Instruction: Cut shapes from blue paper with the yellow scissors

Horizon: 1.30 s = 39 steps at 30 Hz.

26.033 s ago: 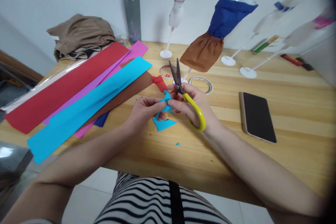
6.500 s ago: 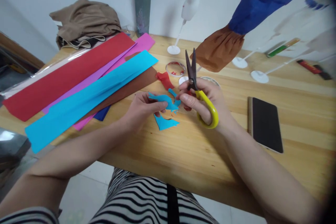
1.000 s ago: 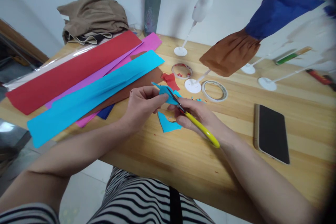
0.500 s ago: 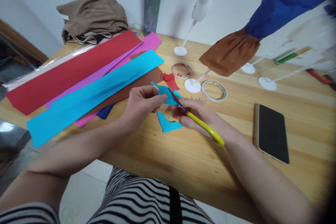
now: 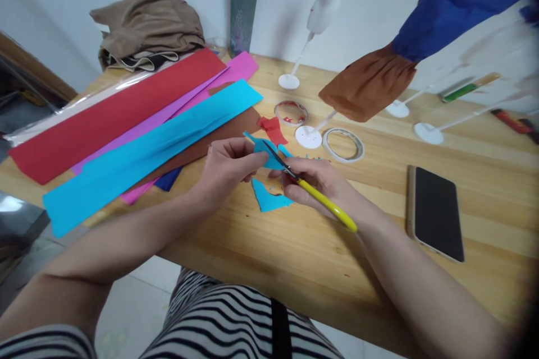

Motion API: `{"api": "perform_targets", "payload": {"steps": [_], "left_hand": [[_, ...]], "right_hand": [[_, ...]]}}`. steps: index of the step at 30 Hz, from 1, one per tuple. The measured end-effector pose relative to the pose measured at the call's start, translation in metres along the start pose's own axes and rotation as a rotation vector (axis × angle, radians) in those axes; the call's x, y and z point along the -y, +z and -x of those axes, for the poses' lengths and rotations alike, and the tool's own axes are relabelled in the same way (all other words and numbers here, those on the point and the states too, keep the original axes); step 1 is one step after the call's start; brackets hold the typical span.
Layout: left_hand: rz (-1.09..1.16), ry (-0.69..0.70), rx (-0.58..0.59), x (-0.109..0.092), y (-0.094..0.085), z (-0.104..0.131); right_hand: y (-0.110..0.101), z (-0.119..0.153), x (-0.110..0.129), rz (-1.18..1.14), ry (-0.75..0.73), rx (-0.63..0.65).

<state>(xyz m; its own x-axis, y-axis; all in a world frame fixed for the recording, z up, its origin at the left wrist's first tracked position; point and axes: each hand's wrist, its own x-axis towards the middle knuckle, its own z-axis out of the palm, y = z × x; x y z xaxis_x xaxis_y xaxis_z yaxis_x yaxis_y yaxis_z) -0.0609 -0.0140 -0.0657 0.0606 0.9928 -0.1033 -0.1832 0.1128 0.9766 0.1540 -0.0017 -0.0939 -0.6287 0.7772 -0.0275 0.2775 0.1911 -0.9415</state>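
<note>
My left hand [image 5: 229, 168] pinches a small piece of blue paper [image 5: 273, 163] between thumb and fingers. Yellow-handled scissors [image 5: 322, 197] are in my right hand [image 5: 318, 179], their dark blades lying across that piece close to my left thumb. Below the hands a blue scrap [image 5: 267, 200] with a curved cut edge lies on the wooden table [image 5: 252, 252]. A crumpled red scrap [image 5: 273, 130] is just beyond them.
Long paper strips, blue [image 5: 147, 151] and red [image 5: 122, 109] among them, cover the left. Tape rolls [image 5: 343, 145], a stand wearing brown [image 5: 370, 87] and blue paper, and a bottle [image 5: 244, 5] stand behind. A phone [image 5: 435, 213] lies right.
The scissors have shifted slightly left, and their blades now reach further over the blue piece toward my left thumb. My left hand has hardly moved.
</note>
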Motion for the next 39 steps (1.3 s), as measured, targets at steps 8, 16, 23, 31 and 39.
{"api": "perform_targets", "payload": {"steps": [8, 16, 23, 31, 39], "left_hand": [[0.01, -0.032, -0.005, 0.002, 0.0, -0.001], [0.029, -0.039, -0.005, 0.004, -0.001, -0.002], [0.049, -0.063, -0.007, 0.003, -0.001, -0.003], [0.068, -0.063, 0.003, 0.004, -0.002, -0.003], [0.038, -0.074, 0.001, 0.003, -0.002, -0.003]], "right_hand": [[0.005, -0.004, -0.005, -0.091, -0.06, -0.044], [0.008, -0.003, -0.008, -0.14, -0.049, -0.102], [0.008, -0.004, -0.007, -0.116, -0.031, -0.114], [0.006, -0.006, 0.003, -0.121, 0.008, -0.1], [0.005, -0.005, 0.006, -0.136, 0.019, -0.073]]}}
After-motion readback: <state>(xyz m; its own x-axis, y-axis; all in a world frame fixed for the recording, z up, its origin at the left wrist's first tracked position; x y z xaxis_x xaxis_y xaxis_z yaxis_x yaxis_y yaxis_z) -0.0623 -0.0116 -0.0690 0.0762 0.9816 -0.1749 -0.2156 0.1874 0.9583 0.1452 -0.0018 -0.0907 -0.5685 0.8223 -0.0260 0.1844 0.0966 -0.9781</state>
